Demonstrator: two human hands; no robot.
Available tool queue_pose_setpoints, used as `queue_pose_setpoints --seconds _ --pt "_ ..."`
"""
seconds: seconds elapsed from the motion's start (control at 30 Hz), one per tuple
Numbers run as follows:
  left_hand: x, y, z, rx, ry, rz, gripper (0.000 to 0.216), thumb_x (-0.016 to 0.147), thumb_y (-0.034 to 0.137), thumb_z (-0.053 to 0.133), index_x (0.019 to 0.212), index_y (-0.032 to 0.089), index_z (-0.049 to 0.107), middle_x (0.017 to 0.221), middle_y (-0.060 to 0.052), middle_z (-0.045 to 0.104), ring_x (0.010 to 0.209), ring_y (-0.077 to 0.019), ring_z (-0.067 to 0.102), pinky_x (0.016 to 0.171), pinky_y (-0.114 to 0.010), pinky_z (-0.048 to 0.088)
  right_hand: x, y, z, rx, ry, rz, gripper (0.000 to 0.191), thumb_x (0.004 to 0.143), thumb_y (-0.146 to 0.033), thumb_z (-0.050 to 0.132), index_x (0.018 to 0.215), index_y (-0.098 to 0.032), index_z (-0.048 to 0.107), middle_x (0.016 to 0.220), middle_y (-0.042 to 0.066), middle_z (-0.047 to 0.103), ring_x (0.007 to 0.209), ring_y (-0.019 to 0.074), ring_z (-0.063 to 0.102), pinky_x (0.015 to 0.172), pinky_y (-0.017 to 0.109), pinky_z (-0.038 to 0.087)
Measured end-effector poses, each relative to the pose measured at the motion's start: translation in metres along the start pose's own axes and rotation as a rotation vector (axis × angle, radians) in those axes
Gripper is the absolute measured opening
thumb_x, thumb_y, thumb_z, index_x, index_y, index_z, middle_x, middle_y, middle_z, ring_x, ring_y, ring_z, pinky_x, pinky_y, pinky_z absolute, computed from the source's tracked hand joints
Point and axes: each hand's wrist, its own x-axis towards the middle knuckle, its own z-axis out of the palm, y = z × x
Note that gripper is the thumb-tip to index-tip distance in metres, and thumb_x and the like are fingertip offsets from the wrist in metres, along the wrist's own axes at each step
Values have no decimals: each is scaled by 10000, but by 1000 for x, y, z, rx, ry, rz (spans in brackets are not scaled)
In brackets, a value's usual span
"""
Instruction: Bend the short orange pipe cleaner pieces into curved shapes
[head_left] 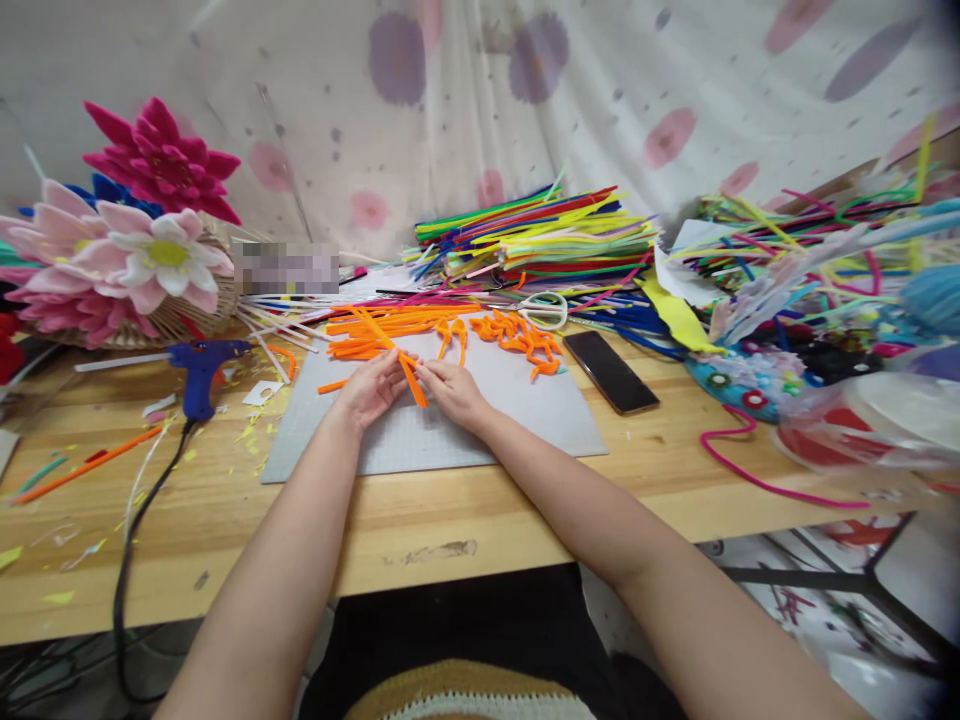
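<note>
Observed from beside the bench: a small bunch of slim, bright-orange fuzzy craft stems (415,386) is held up between both hands, above the near-middle part of a flat grey cutting mat (420,440). The left hand (373,388) is turned partly palm-up, its fingertips drawn together and pinching the bunch on one side; the right hand (454,392) meets it from the other, thumb and forefinger pinching close by, the remaining fingers folded in. Handling, in my assessment: very light, soft on the surface, and probably stiffened by a thin wire core, so it should bend readily and keep the bend. Slipping seems unlikely, given the nap; breakage likewise, though a hard squeeze could kink the core or flatten the pile. The sound hold is at the middle, where the lengths meet, with light finger pressure and the ends left free. Appearance: uniform orange, matt and velvety, lengths mostly straight, the lower tips parting slightly below the fingers and the longer ends slanting up and away past the left hand. The exact count of stems cannot be told, as the fingers cover the join.
</note>
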Motion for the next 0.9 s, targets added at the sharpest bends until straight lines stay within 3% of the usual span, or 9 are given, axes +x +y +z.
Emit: queue_pose_setpoints --seconds 0.13,0.37,0.57,0.9 --pt "-1 -4 3 43 -23 50 81 756 153 573 721 104 628 710 -64 657 604 -93 611 590 -185 487 3 1 1 162 -21 60 329 838 -398 354 735 -160 558 734 7 553 702 112 489 651 212 361" --pt "3 -13 18 -132 224 178 96 730 66 547 663 132 568 649 -13 631 634 -84 619 609 -180 475 3 -5 6 175 -83 52 365 822 -403 362 557 -166 443 603 -13 480 617 96 445 620 208 347" --pt "3 -11 21 -204 347 172 167 760 59 498 628 145 554 636 -13 608 631 -84 607 655 -196 501 5 -6 11 284 -143 72 358 811 -388 380 530 -169 407 546 -28 424 560 89 404 568 207 316" --pt "10 2 2 -291 409 243 175 796 108 471 654 155 562 599 -10 587 604 -81 584 655 -195 506 -3 -7 6 -103 -175 -79 325 834 -332 405 568 -165 488 624 -8 503 620 95 439 597 218 284"
